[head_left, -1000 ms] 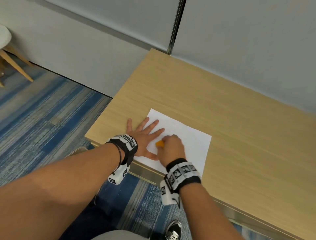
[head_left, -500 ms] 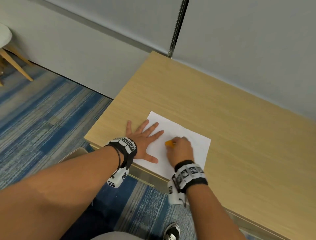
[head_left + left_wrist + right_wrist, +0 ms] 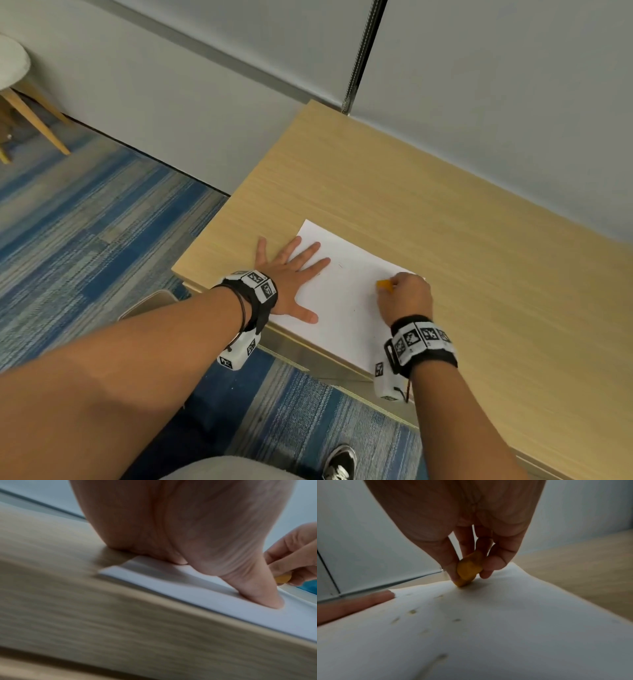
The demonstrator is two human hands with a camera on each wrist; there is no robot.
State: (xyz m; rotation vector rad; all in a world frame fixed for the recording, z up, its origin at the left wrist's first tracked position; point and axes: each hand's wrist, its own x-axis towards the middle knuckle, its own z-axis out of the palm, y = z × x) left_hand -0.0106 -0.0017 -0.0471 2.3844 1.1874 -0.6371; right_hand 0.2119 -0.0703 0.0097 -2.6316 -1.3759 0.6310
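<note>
A white sheet of paper (image 3: 346, 301) lies at the near left corner of the wooden table (image 3: 445, 205), its near edge hanging over the table's front. My left hand (image 3: 291, 270) lies flat with spread fingers, pressing the sheet's left side; the left wrist view shows its thumb (image 3: 260, 596) down on the paper (image 3: 197, 595). My right hand (image 3: 406, 296) pinches a small orange eraser (image 3: 384, 285) between thumb and fingers near the sheet's right edge. In the right wrist view the eraser (image 3: 468, 570) touches the paper (image 3: 488, 628), which carries several small crumbs.
Grey partition walls (image 3: 479, 85) run along the table's far side. Blue striped carpet (image 3: 85, 240) lies left of and below the table. A wooden chair leg (image 3: 34, 120) stands at the far left. A black shoe (image 3: 339, 466) shows at the bottom.
My right hand has slid the eraser rightward across the sheet, from beside my left fingers to near the right edge. The left hand has stayed flat on the paper.
</note>
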